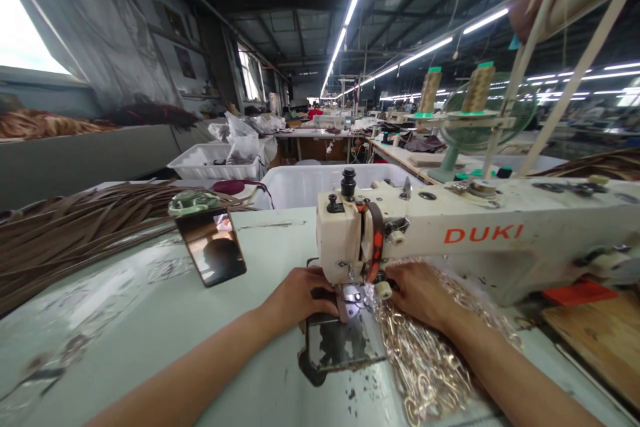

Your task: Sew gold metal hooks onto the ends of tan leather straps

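Note:
My left hand [307,293] is at the left of the sewing machine's [333,233] needle area, fingers bent and thumb pinching a short brown strap [343,309] beside the lit metal plate [354,300]. Part of the strap is hidden by my fingers and the machine head. To the right of the needle, my right hand [420,290] reaches in behind a white knob [383,289]; its fingertips are hidden, so its grip does not show. Under that forearm lies a clear plastic bag of gold-coloured metal clasps [425,373].
A phone [213,247] leans on a green holder [193,201] at the left. Long brown straps [90,220] are piled beyond it. White bins [295,180] stand behind the table. Thread cones [429,92], a green fan [450,153] and a wooden board [600,333] are to the right.

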Motion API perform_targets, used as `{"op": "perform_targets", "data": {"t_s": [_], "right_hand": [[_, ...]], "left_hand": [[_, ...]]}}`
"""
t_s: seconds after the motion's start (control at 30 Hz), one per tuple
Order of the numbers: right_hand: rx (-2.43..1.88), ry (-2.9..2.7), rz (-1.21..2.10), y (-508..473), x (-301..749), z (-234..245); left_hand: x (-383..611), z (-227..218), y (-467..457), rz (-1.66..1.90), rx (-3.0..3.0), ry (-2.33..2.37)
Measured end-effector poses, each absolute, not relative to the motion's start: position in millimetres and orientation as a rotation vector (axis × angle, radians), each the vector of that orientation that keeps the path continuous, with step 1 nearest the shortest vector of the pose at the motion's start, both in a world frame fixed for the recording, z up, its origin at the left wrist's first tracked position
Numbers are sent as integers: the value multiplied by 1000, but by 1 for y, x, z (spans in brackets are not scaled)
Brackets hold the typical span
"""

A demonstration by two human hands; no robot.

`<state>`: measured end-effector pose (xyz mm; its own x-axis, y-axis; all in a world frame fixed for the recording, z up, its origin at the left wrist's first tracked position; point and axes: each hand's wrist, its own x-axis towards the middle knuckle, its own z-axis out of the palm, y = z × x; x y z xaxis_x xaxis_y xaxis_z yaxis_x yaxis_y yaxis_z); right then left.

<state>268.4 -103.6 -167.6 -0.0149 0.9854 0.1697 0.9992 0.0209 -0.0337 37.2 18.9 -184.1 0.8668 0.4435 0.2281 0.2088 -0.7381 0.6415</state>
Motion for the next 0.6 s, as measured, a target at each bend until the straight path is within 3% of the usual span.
{"op": "perform_targets", "data": {"t_s": [0.6], "right_hand": [[-2041,-2166,-102,-100,272,-178]], "left_hand": [[48,-184,48,275,2370,242]]}}
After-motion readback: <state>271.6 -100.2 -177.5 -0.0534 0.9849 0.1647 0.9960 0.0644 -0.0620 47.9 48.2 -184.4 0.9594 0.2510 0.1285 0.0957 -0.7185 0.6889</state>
